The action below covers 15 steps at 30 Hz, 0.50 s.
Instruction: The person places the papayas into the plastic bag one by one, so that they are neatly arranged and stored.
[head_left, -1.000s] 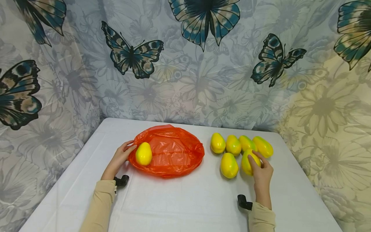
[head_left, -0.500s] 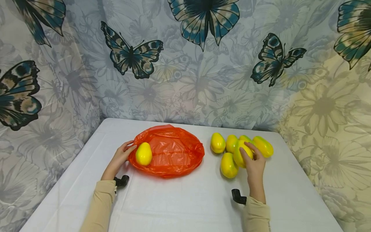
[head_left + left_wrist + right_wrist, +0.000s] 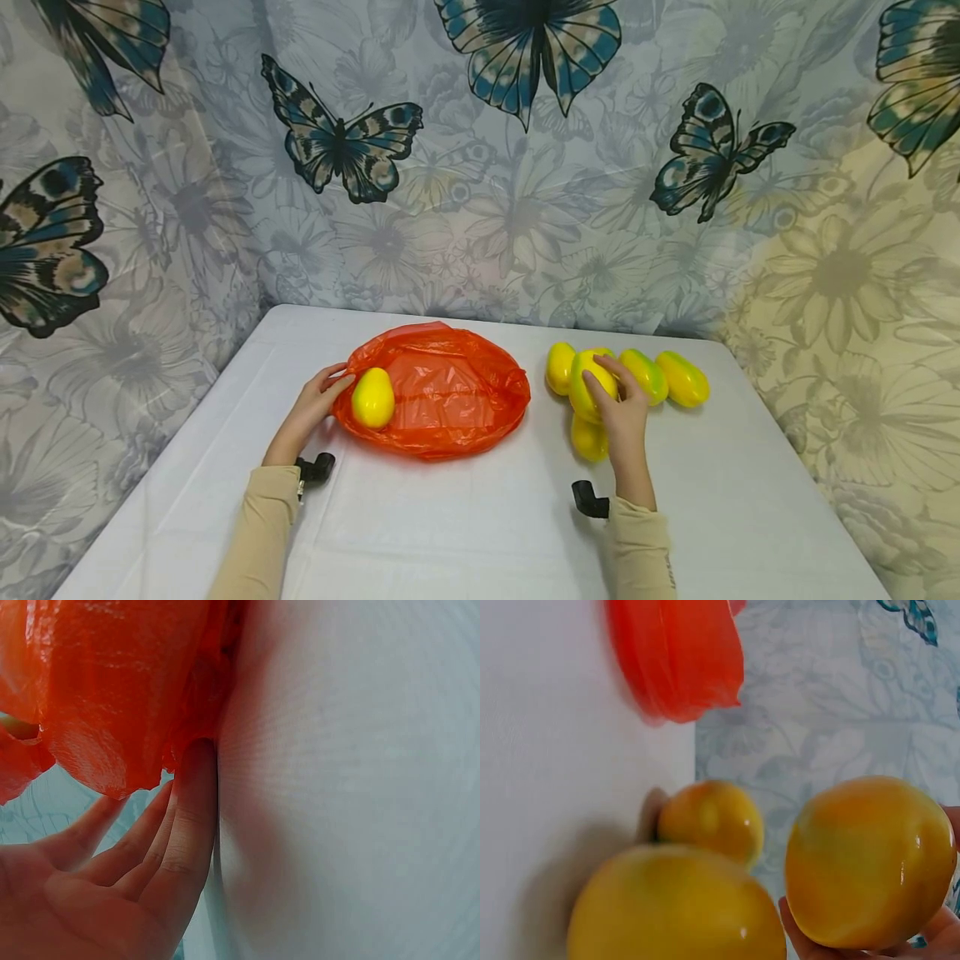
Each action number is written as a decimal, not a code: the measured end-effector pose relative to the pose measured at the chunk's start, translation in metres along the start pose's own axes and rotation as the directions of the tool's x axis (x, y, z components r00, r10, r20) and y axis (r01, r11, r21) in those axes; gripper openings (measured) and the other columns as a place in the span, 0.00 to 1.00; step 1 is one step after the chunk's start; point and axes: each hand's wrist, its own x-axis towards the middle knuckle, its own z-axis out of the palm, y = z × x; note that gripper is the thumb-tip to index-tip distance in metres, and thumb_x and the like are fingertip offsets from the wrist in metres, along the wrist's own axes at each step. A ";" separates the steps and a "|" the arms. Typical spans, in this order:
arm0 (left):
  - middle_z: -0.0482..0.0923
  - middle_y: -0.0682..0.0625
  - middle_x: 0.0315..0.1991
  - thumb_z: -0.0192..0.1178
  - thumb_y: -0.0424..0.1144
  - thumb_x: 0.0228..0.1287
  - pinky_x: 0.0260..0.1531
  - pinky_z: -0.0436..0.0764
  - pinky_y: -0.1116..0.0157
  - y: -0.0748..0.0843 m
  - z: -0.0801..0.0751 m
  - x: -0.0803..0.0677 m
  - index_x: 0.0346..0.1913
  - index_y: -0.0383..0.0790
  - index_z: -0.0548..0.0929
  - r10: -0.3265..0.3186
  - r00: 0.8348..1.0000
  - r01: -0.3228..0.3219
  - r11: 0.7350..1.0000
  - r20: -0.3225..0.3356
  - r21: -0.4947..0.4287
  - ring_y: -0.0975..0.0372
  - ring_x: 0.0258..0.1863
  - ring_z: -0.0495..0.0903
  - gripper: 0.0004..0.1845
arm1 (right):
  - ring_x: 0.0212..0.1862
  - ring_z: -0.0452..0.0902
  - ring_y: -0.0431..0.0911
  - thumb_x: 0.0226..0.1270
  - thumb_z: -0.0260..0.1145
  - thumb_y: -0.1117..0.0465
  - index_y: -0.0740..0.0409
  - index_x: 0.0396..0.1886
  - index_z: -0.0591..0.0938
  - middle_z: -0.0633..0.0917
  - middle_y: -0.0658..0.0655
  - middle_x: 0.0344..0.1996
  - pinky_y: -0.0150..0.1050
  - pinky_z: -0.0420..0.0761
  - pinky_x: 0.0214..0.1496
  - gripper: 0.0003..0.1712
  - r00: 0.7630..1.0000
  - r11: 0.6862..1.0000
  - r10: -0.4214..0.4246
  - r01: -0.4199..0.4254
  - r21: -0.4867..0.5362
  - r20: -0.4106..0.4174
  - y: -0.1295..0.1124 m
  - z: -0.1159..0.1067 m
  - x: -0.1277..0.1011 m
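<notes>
A yellow-green mango point(image 3: 582, 393) is held in my right hand point(image 3: 627, 412), raised over the other mangoes; the right wrist view shows the held mango point(image 3: 866, 862) apart from the tabletop. Two resting mangoes point(image 3: 676, 904) appear beside it there. My left hand point(image 3: 303, 414) touches the left rim of a red plastic bag point(image 3: 442, 396) that lies spread with its mouth upward. In the left wrist view the straight fingers point(image 3: 187, 825) rest against the bag's outer side. Inside the bag, at its left end, sits one mango point(image 3: 372, 398).
Several mangoes stay on the white table point(image 3: 465, 525): one at the left point(image 3: 559, 369), one in front point(image 3: 589, 438), two to the right point(image 3: 682, 379), another mostly hidden behind the held one. A butterfly-patterned cloth point(image 3: 517, 208) hangs along the back and sides.
My right hand has lifted a mango from the front right of the group and carried it leftward over the others. The left hand and the bag have stayed in place.
</notes>
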 end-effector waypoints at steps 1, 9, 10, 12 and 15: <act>0.62 0.32 0.71 0.49 0.58 0.73 0.40 0.77 0.72 0.000 0.000 0.000 0.76 0.40 0.55 0.002 1.000 -0.002 1.000 -0.001 0.003 0.49 0.60 0.72 0.38 | 0.71 0.63 0.44 0.65 0.69 0.57 0.56 0.60 0.79 0.73 0.54 0.68 0.43 0.62 0.76 0.24 1.000 1.000 -0.011 0.011 0.000 0.008 -0.001 0.002 0.000; 0.62 0.33 0.71 0.49 0.59 0.72 0.43 0.77 0.71 -0.002 0.001 0.002 0.75 0.40 0.56 -0.002 1.000 0.002 1.000 -0.007 0.018 0.47 0.61 0.71 0.38 | 0.71 0.64 0.47 0.64 0.69 0.57 0.55 0.58 0.81 0.75 0.54 0.67 0.43 0.60 0.77 0.22 0.998 0.999 -0.040 0.042 -0.026 0.047 -0.003 0.021 0.002; 0.63 0.33 0.71 0.49 0.59 0.72 0.43 0.77 0.71 -0.002 0.001 0.002 0.75 0.40 0.56 -0.006 1.000 0.006 1.000 -0.009 0.017 0.47 0.61 0.71 0.38 | 0.71 0.64 0.46 0.64 0.69 0.58 0.56 0.58 0.81 0.75 0.54 0.66 0.42 0.60 0.77 0.22 0.998 0.999 -0.045 0.046 -0.024 0.049 -0.003 0.024 0.001; 0.63 0.33 0.71 0.49 0.59 0.72 0.43 0.78 0.71 -0.003 0.001 0.002 0.75 0.41 0.57 -0.009 1.000 0.009 1.000 -0.011 0.020 0.47 0.61 0.72 0.38 | 0.71 0.64 0.47 0.64 0.69 0.59 0.57 0.58 0.81 0.75 0.56 0.66 0.42 0.61 0.77 0.22 0.996 0.998 -0.063 0.064 -0.015 0.056 -0.002 0.030 0.001; 0.63 0.33 0.71 0.49 0.59 0.72 0.43 0.77 0.71 -0.003 0.001 0.002 0.75 0.40 0.56 -0.004 1.000 0.004 1.000 -0.009 0.019 0.47 0.61 0.72 0.38 | 0.72 0.64 0.48 0.64 0.69 0.60 0.59 0.58 0.80 0.75 0.57 0.67 0.43 0.61 0.77 0.23 0.993 0.996 -0.089 0.089 0.007 0.080 -0.002 0.039 0.000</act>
